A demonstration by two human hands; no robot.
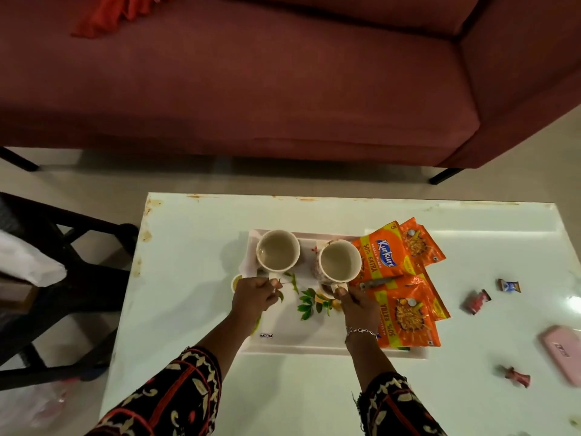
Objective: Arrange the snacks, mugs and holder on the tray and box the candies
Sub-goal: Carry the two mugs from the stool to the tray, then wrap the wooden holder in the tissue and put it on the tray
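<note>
Two cream mugs stand at the far end of a white tray (314, 349) printed with green leaves. My left hand (254, 295) grips the handle of the left mug (278, 253). The handle of the right mug (340, 262) is held by my right hand (360, 305). Several orange snack packets (405, 309) lie overlapping on the tray's right side. Three wrapped candies lie loose on the table to the right: a blue-white candy (508, 286), a red candy (476, 301) and a pink-red candy (517, 376). No holder can be told apart.
The tray sits on a glossy white table (195, 234). A pink flat case (564, 352) lies at the right edge. A dark red sofa (251, 89) stands beyond the table. A dark wooden chair (63, 278) is at the left.
</note>
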